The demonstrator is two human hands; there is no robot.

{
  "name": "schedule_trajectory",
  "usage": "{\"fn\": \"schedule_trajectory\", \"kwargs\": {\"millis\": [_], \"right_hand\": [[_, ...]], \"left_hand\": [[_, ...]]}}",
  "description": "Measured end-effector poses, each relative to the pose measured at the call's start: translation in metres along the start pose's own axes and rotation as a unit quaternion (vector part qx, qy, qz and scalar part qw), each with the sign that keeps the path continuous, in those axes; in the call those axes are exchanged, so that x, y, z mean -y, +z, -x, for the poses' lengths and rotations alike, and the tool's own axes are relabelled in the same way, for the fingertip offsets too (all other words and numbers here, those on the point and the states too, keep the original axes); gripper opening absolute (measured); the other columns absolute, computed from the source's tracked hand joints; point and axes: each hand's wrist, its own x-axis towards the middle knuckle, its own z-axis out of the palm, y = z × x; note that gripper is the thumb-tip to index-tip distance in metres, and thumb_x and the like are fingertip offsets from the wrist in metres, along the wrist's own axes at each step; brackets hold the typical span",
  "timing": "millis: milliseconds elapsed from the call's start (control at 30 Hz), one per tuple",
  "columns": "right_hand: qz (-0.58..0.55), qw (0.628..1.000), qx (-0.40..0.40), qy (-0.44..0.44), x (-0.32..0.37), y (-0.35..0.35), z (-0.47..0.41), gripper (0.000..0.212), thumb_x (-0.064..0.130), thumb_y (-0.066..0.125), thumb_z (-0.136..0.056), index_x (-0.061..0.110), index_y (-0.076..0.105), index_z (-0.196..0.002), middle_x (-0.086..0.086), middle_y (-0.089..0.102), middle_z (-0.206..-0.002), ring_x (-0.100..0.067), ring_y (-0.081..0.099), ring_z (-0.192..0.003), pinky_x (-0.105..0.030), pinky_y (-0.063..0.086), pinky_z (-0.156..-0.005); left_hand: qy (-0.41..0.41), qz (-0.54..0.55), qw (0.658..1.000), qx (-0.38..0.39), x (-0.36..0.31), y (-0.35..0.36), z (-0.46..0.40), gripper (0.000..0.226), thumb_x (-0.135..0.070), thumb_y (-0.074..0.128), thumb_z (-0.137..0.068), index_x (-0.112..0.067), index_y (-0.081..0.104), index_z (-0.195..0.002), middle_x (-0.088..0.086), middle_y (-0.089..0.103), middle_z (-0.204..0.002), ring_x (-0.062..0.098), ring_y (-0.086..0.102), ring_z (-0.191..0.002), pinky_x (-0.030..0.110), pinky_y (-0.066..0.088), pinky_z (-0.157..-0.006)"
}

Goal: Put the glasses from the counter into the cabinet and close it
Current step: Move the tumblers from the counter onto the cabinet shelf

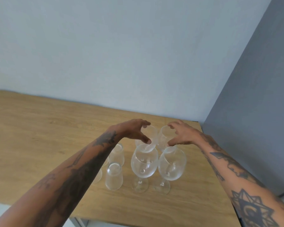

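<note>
Several clear glasses stand on the wooden counter (39, 131) near its right end. Two wine glasses are in front, one on the left (143, 166) and one on the right (171, 167). Two more wine glasses stand behind them, a rear left one (152, 136) and a rear right one (162, 138). Upturned tumblers (114, 176) sit to the left, partly hidden by my left forearm. My left hand (134, 131) curls over the rear left glass, fingers apart around its rim. My right hand (181, 134) cups the rear right glass the same way. Neither glass is lifted. No cabinet shows.
A pale wall rises behind the counter. A tall grey panel (256, 112) stands against the counter's right end, close to my right arm. The counter's front edge runs under my forearms.
</note>
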Motion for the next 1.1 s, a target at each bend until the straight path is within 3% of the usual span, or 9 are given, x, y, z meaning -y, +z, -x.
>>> {"fn": "schedule_trajectory", "kwargs": {"millis": [200, 367, 533, 667, 867, 967, 1100], "right_hand": [[-0.019, 0.999, 0.004, 0.034, 0.005, -0.003, 0.004, 0.091, 0.033, 0.083, -0.065, 0.020, 0.039, -0.143, 0.000, 0.042, -0.141, -0.020, 0.051, -0.123, -0.031, 0.046, -0.093], [-0.006, 0.998, 0.026, 0.051, 0.010, -0.016, 0.006, 0.108, 0.050, 0.084, -0.063, 0.023, 0.027, -0.151, -0.003, 0.034, -0.155, -0.022, 0.035, -0.141, -0.034, 0.032, -0.110], [-0.016, 0.999, -0.030, 0.013, 0.053, -0.043, -0.002, 0.099, 0.055, 0.081, -0.066, 0.027, 0.032, -0.148, -0.002, 0.037, -0.150, -0.023, 0.044, -0.134, -0.040, 0.040, -0.107], [-0.016, 0.997, -0.058, -0.039, 0.111, -0.045, -0.016, 0.089, 0.052, 0.078, -0.072, 0.027, 0.036, -0.146, 0.000, 0.038, -0.148, -0.021, 0.046, -0.132, -0.038, 0.042, -0.103], [-0.017, 0.995, -0.037, -0.086, 0.191, -0.008, -0.028, 0.080, 0.047, 0.075, -0.076, 0.024, 0.040, -0.145, -0.002, 0.037, -0.148, -0.022, 0.044, -0.132, -0.041, 0.043, -0.104], [-0.020, 0.995, -0.044, -0.082, 0.215, 0.020, -0.026, 0.074, 0.043, 0.073, -0.079, 0.018, 0.044, -0.143, -0.006, 0.040, -0.146, -0.023, 0.045, -0.131, -0.033, 0.040, -0.100], [-0.102, 0.987, -0.103, -0.074, 0.225, 0.082, 0.004, 0.058, 0.031, 0.071, -0.083, 0.013, 0.053, -0.134, -0.006, 0.046, -0.138, -0.022, 0.049, -0.125, -0.025, 0.039, -0.100]], "left_hand": [[0.010, 0.008, 1.000, -0.010, 0.000, 0.000, 0.002, 0.097, -0.047, 0.081, -0.075, -0.023, 0.031, -0.154, -0.001, 0.042, -0.155, 0.021, 0.046, -0.137, 0.037, 0.037, -0.111], [0.014, 0.058, 0.997, -0.049, 0.011, -0.013, 0.019, 0.096, -0.052, 0.080, -0.074, -0.023, 0.034, -0.153, -0.001, 0.040, -0.156, 0.021, 0.049, -0.134, 0.034, 0.041, -0.108], [-0.015, 0.058, 0.995, -0.083, 0.051, -0.048, 0.048, 0.085, -0.047, 0.081, -0.075, -0.021, 0.044, -0.148, 0.000, 0.050, -0.148, 0.019, 0.053, -0.130, 0.031, 0.044, -0.103], [-0.043, 0.059, 0.991, -0.109, 0.087, -0.067, 0.074, 0.082, -0.047, 0.081, -0.075, -0.021, 0.047, -0.145, 0.000, 0.053, -0.145, 0.018, 0.054, -0.127, 0.030, 0.044, -0.101], [-0.063, 0.068, 0.987, -0.128, 0.133, -0.072, 0.107, 0.078, -0.044, 0.081, -0.076, -0.022, 0.049, -0.144, 0.001, 0.056, -0.142, 0.018, 0.058, -0.121, 0.030, 0.046, -0.097], [-0.068, 0.092, 0.983, -0.143, 0.148, -0.056, 0.123, 0.072, -0.044, 0.080, -0.078, -0.021, 0.053, -0.141, 0.001, 0.058, -0.138, 0.018, 0.060, -0.116, 0.033, 0.050, -0.096], [-0.035, 0.160, 0.948, -0.271, 0.163, 0.011, 0.152, 0.056, -0.041, 0.075, -0.083, -0.024, 0.058, -0.134, -0.002, 0.058, -0.128, 0.016, 0.063, -0.109, 0.035, 0.058, -0.086]]}}
